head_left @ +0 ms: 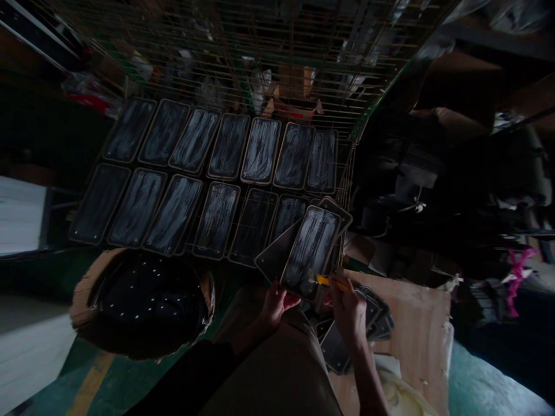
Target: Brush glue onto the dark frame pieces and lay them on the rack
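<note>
A dark rectangular panel [313, 245] with rounded corners and streaky whitish coating is tilted in front of me. My left hand [276, 304] grips its lower left corner. In my right hand [348, 306] is a brush with a yellow handle [323, 280]; its bristles touch the panel's lower part. Under this panel lie other dark panels [277, 252], crossed at angles. Two rows of similar panels [260, 150] rest on a wire rack, most streaked with white. A loose pile of dark panels [338, 346] lies beneath my right forearm.
A wire mesh cage [286, 34] rises behind the rows. At lower left stands a round container of glossy black material [147, 300] with a torn cardboard rim [84, 294]. A wooden board [416, 323] supports the pile at right. Dark bundles [403, 167] crowd the right side.
</note>
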Tool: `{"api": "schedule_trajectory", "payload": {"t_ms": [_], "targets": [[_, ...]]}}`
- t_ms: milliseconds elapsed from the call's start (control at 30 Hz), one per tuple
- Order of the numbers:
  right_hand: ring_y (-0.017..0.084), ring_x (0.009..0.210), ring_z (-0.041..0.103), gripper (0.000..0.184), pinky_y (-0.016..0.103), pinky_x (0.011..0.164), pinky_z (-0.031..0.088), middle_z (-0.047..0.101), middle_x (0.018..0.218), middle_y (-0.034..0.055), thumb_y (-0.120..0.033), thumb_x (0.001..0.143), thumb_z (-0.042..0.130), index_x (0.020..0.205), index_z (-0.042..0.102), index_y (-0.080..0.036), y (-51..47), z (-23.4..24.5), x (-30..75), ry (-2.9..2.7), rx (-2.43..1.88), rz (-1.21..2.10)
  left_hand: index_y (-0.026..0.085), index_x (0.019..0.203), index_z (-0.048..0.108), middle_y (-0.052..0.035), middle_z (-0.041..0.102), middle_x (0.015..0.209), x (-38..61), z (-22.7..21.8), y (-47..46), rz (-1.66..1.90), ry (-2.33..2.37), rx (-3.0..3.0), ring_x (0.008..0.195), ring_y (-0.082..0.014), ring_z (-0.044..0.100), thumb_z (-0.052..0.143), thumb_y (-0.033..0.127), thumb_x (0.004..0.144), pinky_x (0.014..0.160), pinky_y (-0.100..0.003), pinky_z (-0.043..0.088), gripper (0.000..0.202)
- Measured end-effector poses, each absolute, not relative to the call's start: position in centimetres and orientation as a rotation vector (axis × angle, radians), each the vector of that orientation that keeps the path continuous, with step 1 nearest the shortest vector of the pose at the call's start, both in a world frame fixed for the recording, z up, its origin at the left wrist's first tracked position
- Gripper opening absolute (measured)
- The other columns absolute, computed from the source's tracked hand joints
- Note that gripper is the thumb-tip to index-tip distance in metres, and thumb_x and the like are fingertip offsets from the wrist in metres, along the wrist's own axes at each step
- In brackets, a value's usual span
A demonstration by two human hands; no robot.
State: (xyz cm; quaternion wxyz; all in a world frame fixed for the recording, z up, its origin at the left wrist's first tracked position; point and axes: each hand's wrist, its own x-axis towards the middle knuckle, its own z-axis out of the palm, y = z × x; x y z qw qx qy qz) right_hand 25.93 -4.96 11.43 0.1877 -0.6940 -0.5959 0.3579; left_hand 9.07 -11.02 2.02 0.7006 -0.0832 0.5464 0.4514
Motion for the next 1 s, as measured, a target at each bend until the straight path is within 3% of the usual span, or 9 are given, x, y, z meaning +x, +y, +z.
{"api": "schedule_trajectory", "payload": {"t_ms": [267, 433, 633, 833, 1000], "targets": [[0.018, 0.076, 0.068, 0.030, 0.025, 0.066, 0.050, 0.072, 0.089, 0.0070, -0.038, 0.099, 0.042, 0.107, 0.063, -0.019, 0.2, 8.4, 25.2, -2.033, -1.698, 0.699, 0.019, 0.091, 0.050, 0.0000, 0.065, 0.072, 9.0, 2.3, -10.9, 0.986, 1.293, -0.108, 0.065, -0.0166, 0.067, 0.075, 0.044, 0.070, 0.084, -0.049, 0.056, 0.041], [0.017, 0.066, 0.068, 0.026, 0.025, 0.059, 0.049, 0.071, 0.081, 0.0035, -0.030, 0.099, 0.039, 0.113, 0.060, -0.020, -6.6, 9.0, 23.7, -2.172, -1.611, 0.935, 0.019, 0.092, 0.051, -0.0019, 0.067, 0.076, 8.7, 2.6, -10.7, 0.993, 1.249, -0.110, 0.068, -0.0176, 0.067, 0.078, 0.047, 0.066, 0.086, -0.048, 0.055, 0.046], [0.016, 0.063, 0.067, 0.026, 0.024, 0.056, 0.050, 0.068, 0.075, 0.0010, -0.034, 0.099, 0.040, 0.112, 0.058, -0.022, -9.7, 11.9, 23.7, -1.944, -1.646, 1.308, 0.019, 0.090, 0.051, -0.0031, 0.067, 0.077, 8.5, 2.3, -11.1, 0.995, 1.261, -0.120, 0.071, -0.0198, 0.068, 0.077, 0.046, 0.068, 0.083, -0.049, 0.055, 0.044], [0.016, 0.069, 0.068, 0.028, 0.023, 0.064, 0.052, 0.069, 0.080, 0.0023, -0.041, 0.098, 0.043, 0.108, 0.060, -0.021, -7.6, 10.8, 23.1, -1.723, -1.691, 1.221, 0.019, 0.092, 0.049, -0.0031, 0.068, 0.077, 8.6, 2.5, -11.3, 1.009, 1.258, -0.043, 0.071, -0.0202, 0.069, 0.074, 0.046, 0.072, 0.085, -0.049, 0.055, 0.042], [0.016, 0.056, 0.065, 0.032, 0.025, 0.056, 0.053, 0.065, 0.064, 0.0003, -0.047, 0.098, 0.043, 0.102, 0.058, -0.019, -7.7, 10.7, 22.8, -1.659, -1.711, 1.403, 0.018, 0.094, 0.052, -0.0062, 0.070, 0.082, 8.4, 2.6, -11.1, 0.999, 1.247, -0.046, 0.074, -0.0219, 0.070, 0.076, 0.046, 0.069, 0.083, -0.048, 0.055, 0.044]]}}
